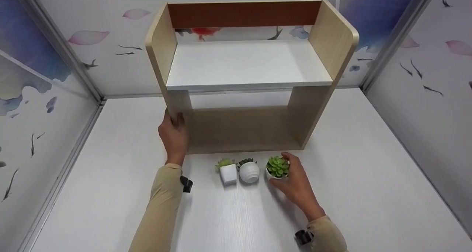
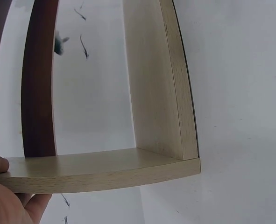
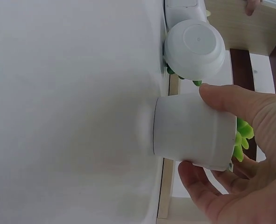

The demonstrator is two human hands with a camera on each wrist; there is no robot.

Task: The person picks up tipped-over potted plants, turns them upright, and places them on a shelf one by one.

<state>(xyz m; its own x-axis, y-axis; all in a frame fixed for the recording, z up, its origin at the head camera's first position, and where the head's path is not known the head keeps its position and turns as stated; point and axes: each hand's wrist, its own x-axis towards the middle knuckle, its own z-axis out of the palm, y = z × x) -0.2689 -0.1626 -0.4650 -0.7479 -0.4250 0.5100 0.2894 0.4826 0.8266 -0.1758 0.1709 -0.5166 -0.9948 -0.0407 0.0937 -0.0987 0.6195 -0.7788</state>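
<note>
My left hand (image 1: 174,137) grips the left side panel (image 2: 105,179) of a small wooden shelf, thumb on one face and fingers on the other. With thumb and fingers around its white pot (image 3: 194,130), my right hand (image 1: 298,182) holds a bright green succulent (image 1: 277,166) upright, its base right at the tabletop. To its left, a round white pot (image 1: 249,173) with a dark succulent lies on its side. Beside that lies a square white pot (image 1: 228,174) with a yellow-green succulent (image 1: 225,162), also tipped over, plant end towards the shelf.
The two-tier shelf (image 1: 247,64) stands behind the pots, with a white upper board, a wooden bottom board (image 1: 243,130) and a reddish-brown back rail (image 1: 245,14). Printed wall panels (image 1: 107,71) enclose the white table (image 1: 368,171) at the back and sides.
</note>
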